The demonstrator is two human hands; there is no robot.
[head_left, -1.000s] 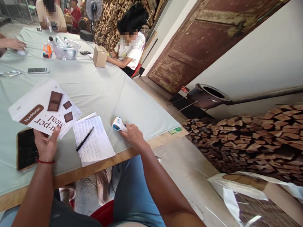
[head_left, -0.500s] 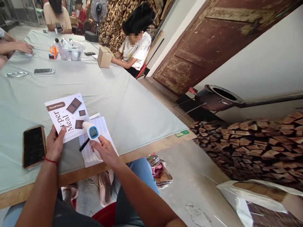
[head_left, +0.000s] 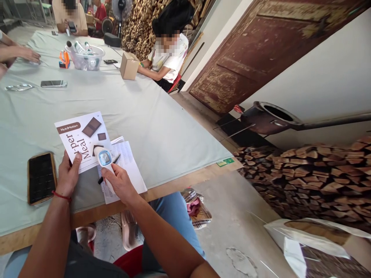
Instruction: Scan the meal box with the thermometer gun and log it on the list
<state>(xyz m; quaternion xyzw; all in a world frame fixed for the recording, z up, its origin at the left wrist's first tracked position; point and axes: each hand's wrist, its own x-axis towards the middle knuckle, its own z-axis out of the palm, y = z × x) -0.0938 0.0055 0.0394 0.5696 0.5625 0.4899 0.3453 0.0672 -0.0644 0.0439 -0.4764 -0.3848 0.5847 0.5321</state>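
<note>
My left hand [head_left: 68, 174] grips the lower left edge of a white box [head_left: 74, 141] printed "NutriMotion" and "Meal" with brown squares, its thumb on the front. In my right hand [head_left: 119, 184] is a white infrared thermometer [head_left: 104, 156] with a blue-rimmed screen facing me. Its head overlaps the lower right part of the box; whether the two touch I cannot tell. Under the right hand lie handwritten papers [head_left: 131, 166] with a black pen [head_left: 117, 158] on them, partly hidden by the thermometer. A dark phone [head_left: 42, 178] in an orange-brown case lies left of my left hand.
Farther along the cloth-covered table [head_left: 162, 127] are a phone [head_left: 53, 83], a clear basin [head_left: 100, 54] of bottles, an orange tool [head_left: 64, 60] and a cardboard box [head_left: 129, 66]. Several people sit around it. Stacked firewood [head_left: 315, 173] and a dark pot [head_left: 269, 116] stand at the right.
My right hand has moved the thermometer a little left and down, uncovering more of the pen. The thermometer's screen now looks brighter. My left hand holds the box nearly still.
</note>
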